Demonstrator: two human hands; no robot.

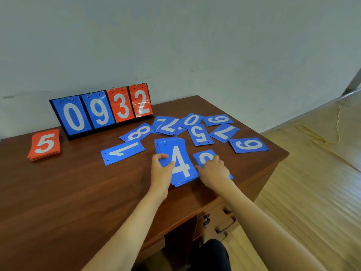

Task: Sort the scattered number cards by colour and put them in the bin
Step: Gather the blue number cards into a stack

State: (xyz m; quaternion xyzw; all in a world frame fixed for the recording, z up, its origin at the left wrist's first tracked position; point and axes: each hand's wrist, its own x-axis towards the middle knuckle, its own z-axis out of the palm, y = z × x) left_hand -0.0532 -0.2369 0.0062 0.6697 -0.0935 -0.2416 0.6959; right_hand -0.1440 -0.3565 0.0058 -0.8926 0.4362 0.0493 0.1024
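A stack of blue number cards [178,163] with a white 4 on top lies near the table's front edge. My left hand [162,169] grips the stack's left side, thumb on top. My right hand [214,170] rests on a single blue card [205,156] just right of the stack, fingers covering most of its digit. Several loose blue cards lie scattered behind: a 1 [123,152], an 8 [138,133], a 5 [200,133], a 7 [224,133], a 9 [249,144]. A neat pile of red cards [45,144] topped by a 5 sits at the far left. No bin is visible.
A flip scoreboard [103,110] showing 0 9 3 2 stands at the back of the brown wooden table [78,192], against the wall. The table's right edge drops to a wooden floor with a yellow cord [320,137]. A drawer handle [224,224] shows below the front edge.
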